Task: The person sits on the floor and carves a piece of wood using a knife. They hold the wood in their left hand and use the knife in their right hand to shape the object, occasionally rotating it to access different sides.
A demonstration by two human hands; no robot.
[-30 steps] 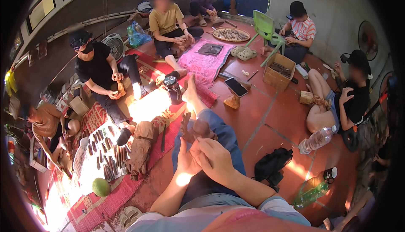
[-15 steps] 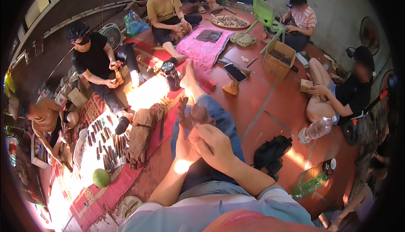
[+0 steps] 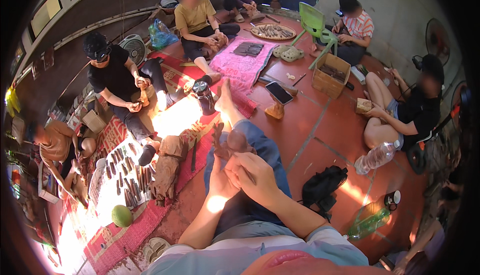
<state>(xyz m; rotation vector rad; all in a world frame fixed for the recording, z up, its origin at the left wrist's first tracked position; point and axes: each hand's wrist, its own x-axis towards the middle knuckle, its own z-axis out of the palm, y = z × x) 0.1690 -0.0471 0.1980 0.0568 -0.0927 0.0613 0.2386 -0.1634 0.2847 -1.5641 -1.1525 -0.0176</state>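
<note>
Shaping seemed underway: left hand (image 3: pixel 222 182) gripped wooden carving (image 3: pixel 236 142); right hand (image 3: pixel 256 175), beside it, pinched slim tool (image 3: pixel 249 176); next stroke presumably needed control.

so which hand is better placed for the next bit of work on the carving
Likely the right hand: it pinches a thin tool close to the carving, while the left hand seems taken up with supporting the carving's near side.
</note>
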